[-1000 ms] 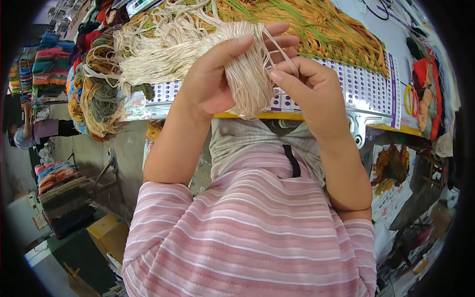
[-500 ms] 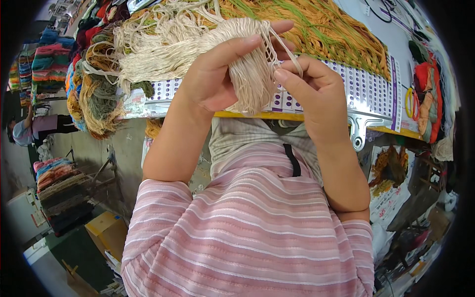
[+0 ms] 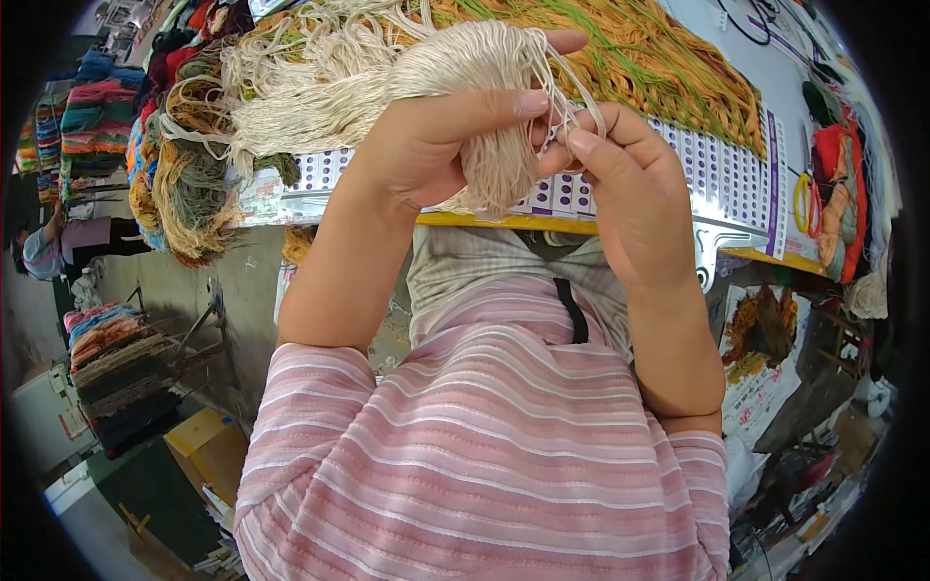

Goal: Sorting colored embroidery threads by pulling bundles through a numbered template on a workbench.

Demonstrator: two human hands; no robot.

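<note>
A thick hank of cream yarn [image 3: 499,160] hangs folded over my left hand [image 3: 426,136], whose thumb presses it from the near side while a fingertip shows beyond it. My right hand [image 3: 630,184] pinches a few loose strands [image 3: 562,87] drawn from the hank's right side, with thumb and forefinger close to my left thumb tip. Those strands loop up and over the right fingers. The rest of the cream yarn trails left across the table. Most of my left fingers are hidden behind the hank.
Orange and green yarn [image 3: 620,58] covers the far table, over a white sheet with purple dots [image 3: 717,184]. Mixed hanks [image 3: 199,184] hang off the left corner. At right lie yellow-handled scissors [image 3: 801,201] beside red and orange yarn [image 3: 841,184]. Another person [image 3: 73,242] stands far left.
My left thumb has moved right and straightened along the hank. My right hand has shifted slightly right, with the strands pulled along and its fingers curled nearer the left thumb.
</note>
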